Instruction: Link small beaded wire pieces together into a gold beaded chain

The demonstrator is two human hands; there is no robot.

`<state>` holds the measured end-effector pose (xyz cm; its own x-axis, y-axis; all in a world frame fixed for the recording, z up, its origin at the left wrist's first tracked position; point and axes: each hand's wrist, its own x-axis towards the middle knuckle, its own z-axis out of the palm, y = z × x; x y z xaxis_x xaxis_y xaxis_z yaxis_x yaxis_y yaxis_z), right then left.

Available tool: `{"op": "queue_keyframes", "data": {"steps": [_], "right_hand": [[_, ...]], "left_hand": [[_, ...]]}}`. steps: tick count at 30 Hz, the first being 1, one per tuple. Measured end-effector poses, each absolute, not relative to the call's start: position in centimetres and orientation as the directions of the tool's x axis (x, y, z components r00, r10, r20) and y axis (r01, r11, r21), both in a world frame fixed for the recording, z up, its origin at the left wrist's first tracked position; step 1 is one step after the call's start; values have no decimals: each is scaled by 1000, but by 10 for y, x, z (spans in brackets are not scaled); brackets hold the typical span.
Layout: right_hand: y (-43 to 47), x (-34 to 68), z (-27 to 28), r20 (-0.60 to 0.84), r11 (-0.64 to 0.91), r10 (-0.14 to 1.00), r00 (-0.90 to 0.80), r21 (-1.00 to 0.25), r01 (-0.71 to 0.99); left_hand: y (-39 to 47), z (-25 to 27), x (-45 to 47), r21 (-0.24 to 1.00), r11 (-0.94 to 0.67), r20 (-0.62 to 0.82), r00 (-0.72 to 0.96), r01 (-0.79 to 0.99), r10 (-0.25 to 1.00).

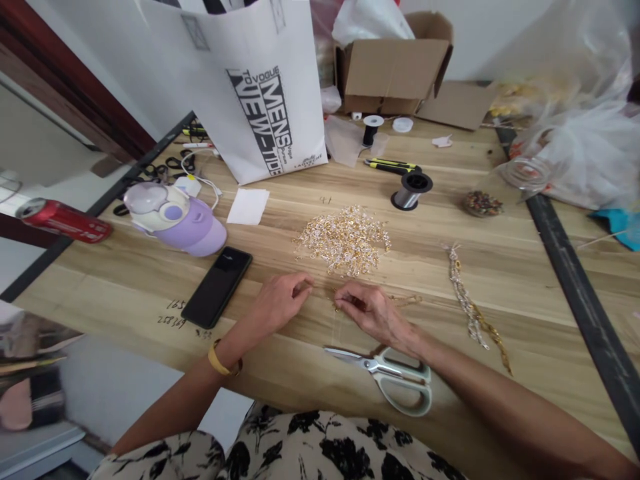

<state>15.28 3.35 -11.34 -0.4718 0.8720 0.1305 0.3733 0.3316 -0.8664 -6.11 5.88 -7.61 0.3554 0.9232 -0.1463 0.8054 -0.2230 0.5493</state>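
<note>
My left hand (281, 301) is closed in a pinch near the table's middle; whatever its fingertips hold is too small to make out. Facing it, my right hand (367, 308) pinches a thin gold-coloured strand, with small gold bits showing at the fingertips. Part of that gold strand (411, 299) lies on the wood beyond the right hand. Just above both hands spreads a pile of small gold and clear beads (345, 240). Below the right hand, scissors (380, 368) with pale green handles lie on the table, their blades toward the left.
Left of my hands are a black phone (217, 287), a purple bottle (183, 223) and a red can (65, 220). A white bag (260, 100), a wire spool (413, 191), a box cutter (393, 166) and a cardboard box (395, 70) stand behind. Silver and gold chains (470, 307) lie right.
</note>
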Motion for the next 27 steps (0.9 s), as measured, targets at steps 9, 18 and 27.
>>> {"op": "queue_keyframes", "data": {"steps": [9,18,27], "right_hand": [[32,151,-110,111,293,903,-416,-866,406],[34,151,-112,115,298,900,-420,-867,400],[33,149,-113,127,314,897,-424,-857,408]], "left_hand": [[71,-83,-55,514,-260,-217,417,817,882],[73,-88,-61,559,-219,-222,398,800,890],[74,-85,-62,771,-142,-213,462,620,861]]}}
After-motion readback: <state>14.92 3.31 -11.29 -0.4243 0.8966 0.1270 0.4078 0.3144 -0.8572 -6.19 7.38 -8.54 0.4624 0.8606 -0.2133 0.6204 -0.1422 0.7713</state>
